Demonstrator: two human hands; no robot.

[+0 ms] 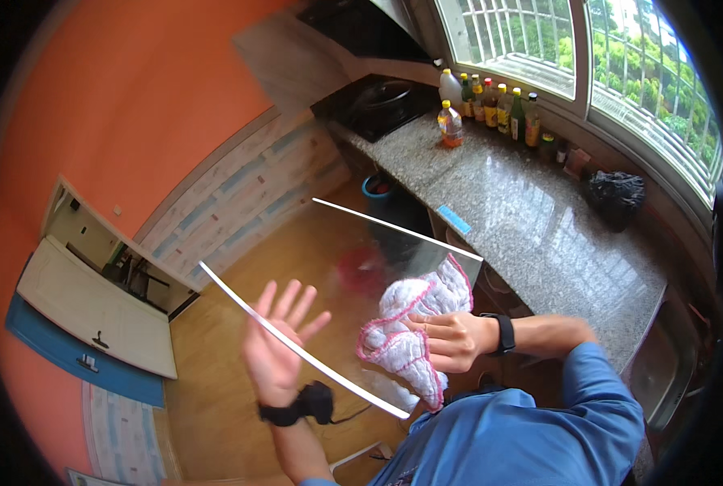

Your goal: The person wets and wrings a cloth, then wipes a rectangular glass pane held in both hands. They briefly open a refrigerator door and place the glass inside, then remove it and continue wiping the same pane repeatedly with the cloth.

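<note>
A clear panel, apparently glass, has a white strip (pixel 398 229) along its far edge and another white strip (pixel 343 379) along its near edge. My left hand (pixel 273 352) is behind the near strip, palm up and fingers spread, seen partly through the panel; whether it touches the panel I cannot tell. My right hand (pixel 456 340) holds a crumpled white cloth (pixel 398 358) with pink edging over the panel's right part. A black band with a bulky black device (pixel 314 403) and a cable is on my left wrist, and a black watch (pixel 505 333) on my right.
A granite counter (pixel 489 188) runs along the right, with a black cooktop (pixel 377 103), several bottles (pixel 502 109), a black plastic bag (pixel 617 194) and a metal sink (pixel 665 383). A blue-rimmed bin (pixel 377 185) stands beside it. A red basin (pixel 361 267) shows blurred through the panel.
</note>
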